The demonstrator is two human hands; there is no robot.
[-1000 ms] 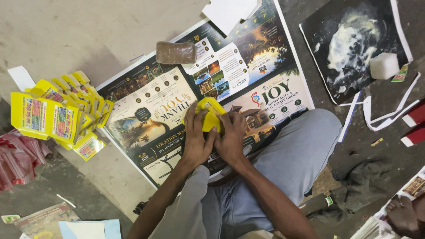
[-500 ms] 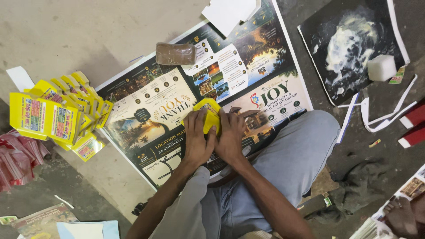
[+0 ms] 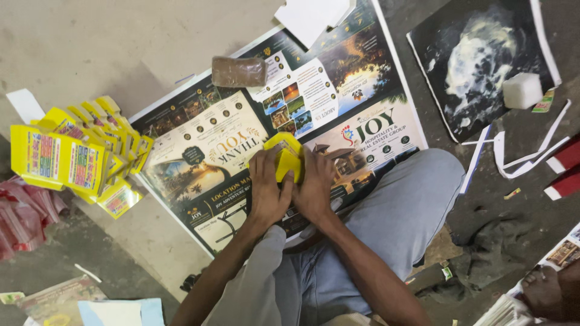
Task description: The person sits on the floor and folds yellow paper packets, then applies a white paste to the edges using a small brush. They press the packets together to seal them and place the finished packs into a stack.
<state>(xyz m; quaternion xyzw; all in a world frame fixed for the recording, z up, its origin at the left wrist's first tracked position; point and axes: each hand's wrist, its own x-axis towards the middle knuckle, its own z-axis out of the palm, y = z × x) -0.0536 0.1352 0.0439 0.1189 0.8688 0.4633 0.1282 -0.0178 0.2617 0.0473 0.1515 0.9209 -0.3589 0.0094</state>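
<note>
Snugly between both hands (image 3: 290, 187): yellow carton (image 3: 286, 156)

A small yellow packet (image 3: 286, 156) lies on the large printed poster (image 3: 205, 151); left of the poster, a heap of yellow cartons (image 3: 78, 157); farther left, red wrappers (image 3: 24, 214).

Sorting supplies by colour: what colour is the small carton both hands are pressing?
Yellow; the carton under the left hand and right hand shows best in the head view.
</note>
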